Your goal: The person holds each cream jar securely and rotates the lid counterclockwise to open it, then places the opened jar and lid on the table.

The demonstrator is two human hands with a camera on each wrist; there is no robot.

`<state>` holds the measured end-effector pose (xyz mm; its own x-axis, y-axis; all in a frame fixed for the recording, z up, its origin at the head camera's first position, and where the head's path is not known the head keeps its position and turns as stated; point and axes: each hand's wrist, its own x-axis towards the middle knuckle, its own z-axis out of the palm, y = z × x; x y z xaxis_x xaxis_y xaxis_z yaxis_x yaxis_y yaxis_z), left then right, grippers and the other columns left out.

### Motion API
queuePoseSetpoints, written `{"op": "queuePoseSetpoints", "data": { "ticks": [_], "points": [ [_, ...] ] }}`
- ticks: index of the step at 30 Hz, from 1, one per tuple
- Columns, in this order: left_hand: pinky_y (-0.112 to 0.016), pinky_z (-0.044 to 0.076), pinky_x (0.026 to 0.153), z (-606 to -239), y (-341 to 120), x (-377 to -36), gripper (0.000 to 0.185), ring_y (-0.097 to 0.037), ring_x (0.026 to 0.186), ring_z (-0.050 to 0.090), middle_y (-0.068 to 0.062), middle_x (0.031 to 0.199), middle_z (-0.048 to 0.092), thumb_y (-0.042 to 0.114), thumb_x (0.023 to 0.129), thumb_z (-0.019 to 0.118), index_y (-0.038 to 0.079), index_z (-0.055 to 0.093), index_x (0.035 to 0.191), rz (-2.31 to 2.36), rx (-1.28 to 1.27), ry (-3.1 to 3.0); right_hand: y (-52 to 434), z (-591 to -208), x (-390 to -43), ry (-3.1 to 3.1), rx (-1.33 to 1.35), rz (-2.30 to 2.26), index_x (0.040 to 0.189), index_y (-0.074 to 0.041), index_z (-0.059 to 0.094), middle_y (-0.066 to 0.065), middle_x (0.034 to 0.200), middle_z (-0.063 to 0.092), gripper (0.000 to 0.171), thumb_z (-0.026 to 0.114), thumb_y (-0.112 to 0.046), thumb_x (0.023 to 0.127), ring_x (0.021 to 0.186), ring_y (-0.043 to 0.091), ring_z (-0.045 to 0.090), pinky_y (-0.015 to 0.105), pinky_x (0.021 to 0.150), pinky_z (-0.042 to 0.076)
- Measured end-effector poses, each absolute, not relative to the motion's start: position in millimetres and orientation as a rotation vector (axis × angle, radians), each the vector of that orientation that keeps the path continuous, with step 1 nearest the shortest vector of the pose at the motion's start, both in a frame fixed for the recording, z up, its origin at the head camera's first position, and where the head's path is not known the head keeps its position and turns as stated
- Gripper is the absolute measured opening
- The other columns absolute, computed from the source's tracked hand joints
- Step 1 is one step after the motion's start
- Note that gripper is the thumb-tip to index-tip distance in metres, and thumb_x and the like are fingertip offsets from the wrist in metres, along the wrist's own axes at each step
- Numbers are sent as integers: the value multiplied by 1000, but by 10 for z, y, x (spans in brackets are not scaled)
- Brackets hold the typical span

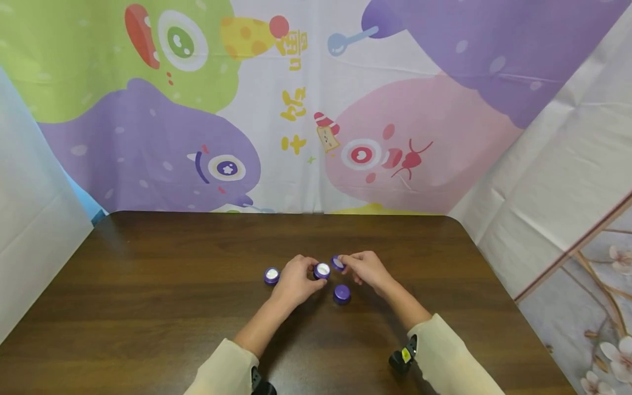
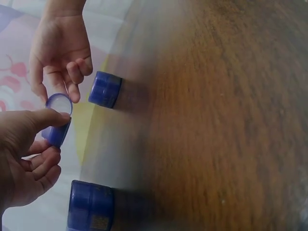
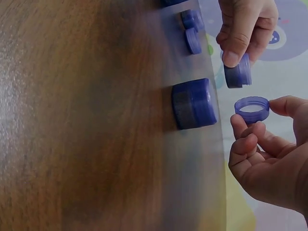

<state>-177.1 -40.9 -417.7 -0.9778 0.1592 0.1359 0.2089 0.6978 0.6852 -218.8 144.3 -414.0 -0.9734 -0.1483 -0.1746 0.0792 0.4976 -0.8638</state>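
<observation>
In the head view my left hand holds a small purple jar, its open top showing white inside. Thumb and fingers grip the jar's sides. To the right of it my right hand pinches a round purple lid by its edge. The right wrist view shows the lid apart from the jar, its threaded inside visible. A closed purple jar stands on the table between the forearms. Left of my left hand sits another purple jar with a white top surface.
The brown wooden table reaches back to a cartoon-printed curtain. More purple pieces lie beyond the closed jar in the right wrist view, partly cut off. A flowered panel stands at the right.
</observation>
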Motion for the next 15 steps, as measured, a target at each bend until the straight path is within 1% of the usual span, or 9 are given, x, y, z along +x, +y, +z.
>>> {"op": "queuePoseSetpoints", "data": {
  "ticks": [4,6,11,15],
  "points": [
    [-34,49,75,-4218,-391,-1797,38,-19,83,56,-8,92,59,21,73,79,1,66,102,-1156,-301,-2863,1449,-4174,-2189,2493,-24,-1483,84,2,71,7,67,68,35,61,-32,87,40,6,42,21,43,38],
    [-33,48,74,-4235,-384,-1809,37,-18,82,56,-8,91,59,21,73,79,1,67,102,-1143,-300,-2874,1454,-4183,-2188,2478,-10,-1499,86,2,71,7,67,68,35,61,-32,87,40,6,42,20,42,37],
    [-32,47,71,-4266,-370,-1824,35,-17,78,54,-7,87,57,20,72,78,2,67,100,-1106,-289,-2892,1473,-4213,-2201,2443,11,-1531,86,4,69,2,62,66,38,61,-33,88,40,5,42,20,42,37],
    [-33,48,71,-4280,-361,-1833,37,-18,79,55,-8,88,57,20,73,78,1,67,103,-1093,-276,-2902,1486,-4250,-2216,2422,4,-1545,87,4,69,2,61,65,33,60,-27,90,40,5,42,20,42,36]
  ]
}}
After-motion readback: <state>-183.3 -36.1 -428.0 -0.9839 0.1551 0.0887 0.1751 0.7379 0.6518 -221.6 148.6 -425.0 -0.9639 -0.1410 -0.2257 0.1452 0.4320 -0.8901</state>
